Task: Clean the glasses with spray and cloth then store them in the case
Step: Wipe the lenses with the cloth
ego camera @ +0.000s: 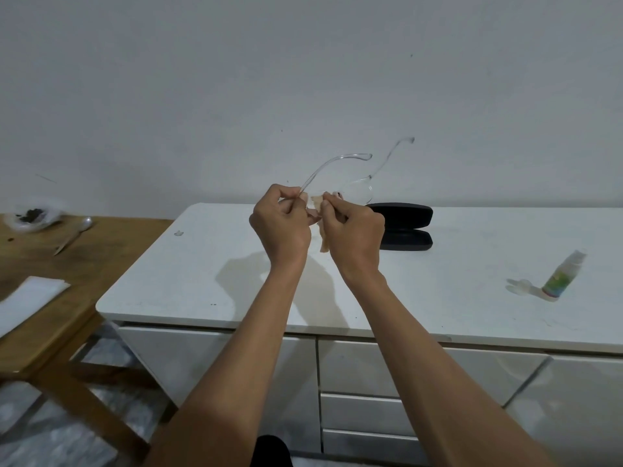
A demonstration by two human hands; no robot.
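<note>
I hold the glasses (357, 188) in the air above the back edge of the counter (438, 298), temples pointing up and away from me. My left hand (281, 224) pinches the frame at its left end, fingers curled. My right hand (352, 230) pinches the small beige cloth (324, 242) against the lens. The black case (403, 227) lies open near the back edge, just behind my right hand. The spray bottle (561, 276) lies on its side toward the right end, with its clear cap (521, 286) just beside it.
</note>
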